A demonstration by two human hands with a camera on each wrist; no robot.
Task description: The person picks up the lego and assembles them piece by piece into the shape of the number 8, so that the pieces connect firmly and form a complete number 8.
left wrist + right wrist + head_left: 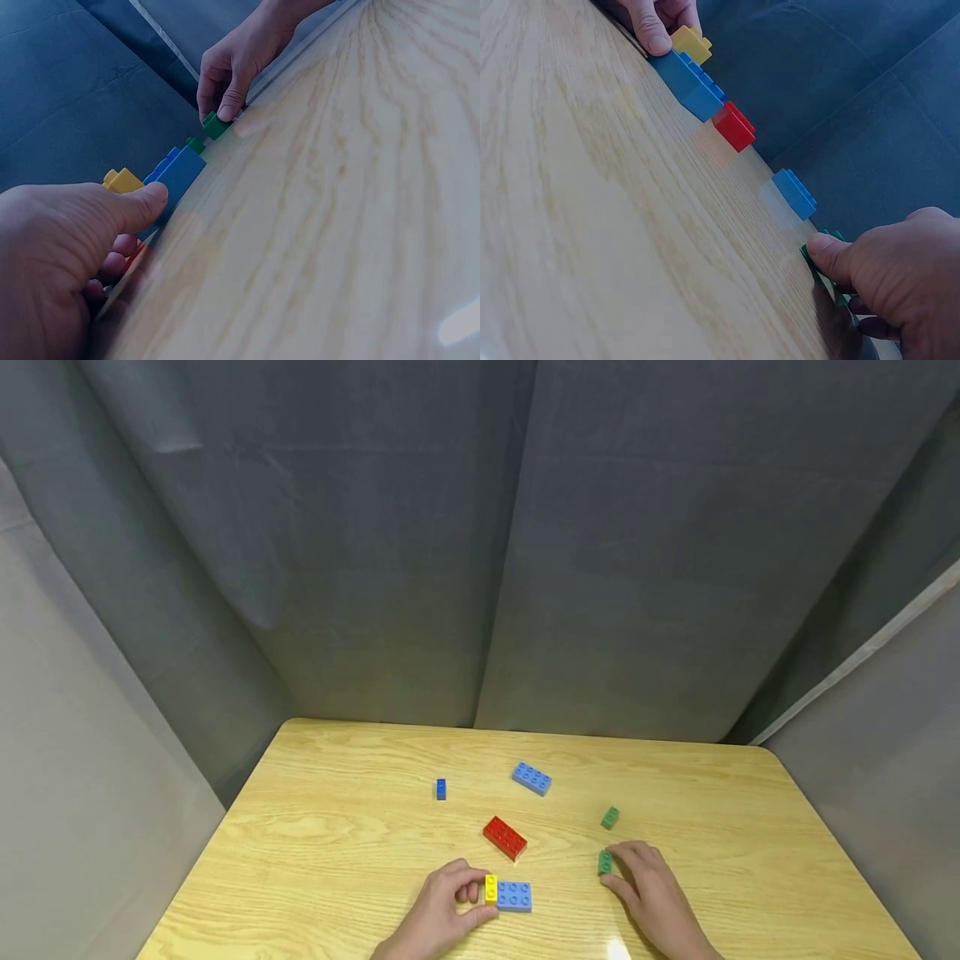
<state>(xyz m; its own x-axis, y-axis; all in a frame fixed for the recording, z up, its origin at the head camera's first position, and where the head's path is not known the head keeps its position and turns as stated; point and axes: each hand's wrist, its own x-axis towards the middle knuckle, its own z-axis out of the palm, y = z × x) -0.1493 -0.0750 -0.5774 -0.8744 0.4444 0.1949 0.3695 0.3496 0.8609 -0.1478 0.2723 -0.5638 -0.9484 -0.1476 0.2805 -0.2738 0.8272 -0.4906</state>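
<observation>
At the table's front, my left hand (442,906) pinches the left end of a light blue toy building brick (514,897) between thumb and fingers. On that end, crosswise, sits a small yellow brick (491,890), its studs above the blue ones. My right hand (651,889) pinches a small green brick (604,862) between thumb and index finger, low over the table. In the right wrist view the thumb hides most of that green brick. Just beyond it lies a second small green brick (611,817).
A red brick (505,838) lies past my left hand. Farther back are another light blue brick (532,778) and a small dark blue one (441,789). Grey curtains (390,568) hang along the far edge of the wooden table (315,843).
</observation>
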